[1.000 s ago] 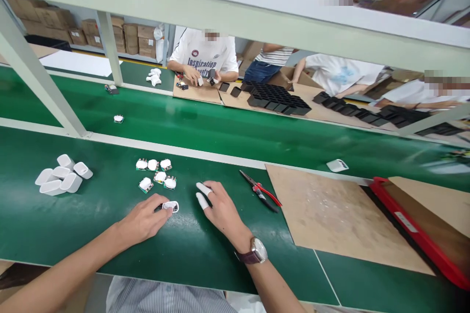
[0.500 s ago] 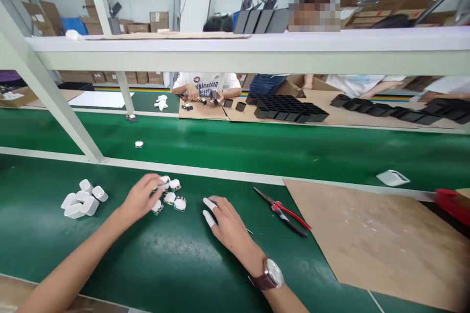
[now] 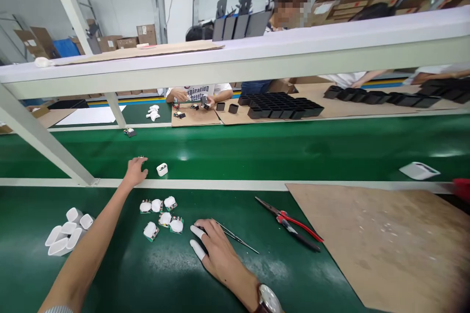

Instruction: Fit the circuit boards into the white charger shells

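My left hand (image 3: 135, 171) reaches across the white rail onto the green conveyor belt (image 3: 257, 146), fingers loosely apart and holding nothing. A small white charger shell (image 3: 162, 169) lies on the belt just right of its thumb. A tiny part sits at its fingertips, too small to name. My right hand (image 3: 216, 249) rests flat on the green table with white finger cots on two fingers. Thin tweezers (image 3: 237, 238) lie beside its fingers. Several small circuit boards with white caps (image 3: 161, 212) sit between my two arms.
A pile of white shells (image 3: 68, 234) lies at the left. Red-handled cutters (image 3: 290, 222) lie beside a brown board (image 3: 367, 234). A slanted frame post (image 3: 44, 139) and a shelf beam (image 3: 257, 54) cross the view. Across the belt, people work beside black trays (image 3: 281, 106).
My left hand carried the white shell from the table past the circuit boards and let it go on the belt. My view tilted upward. My right hand stayed flat on the table.
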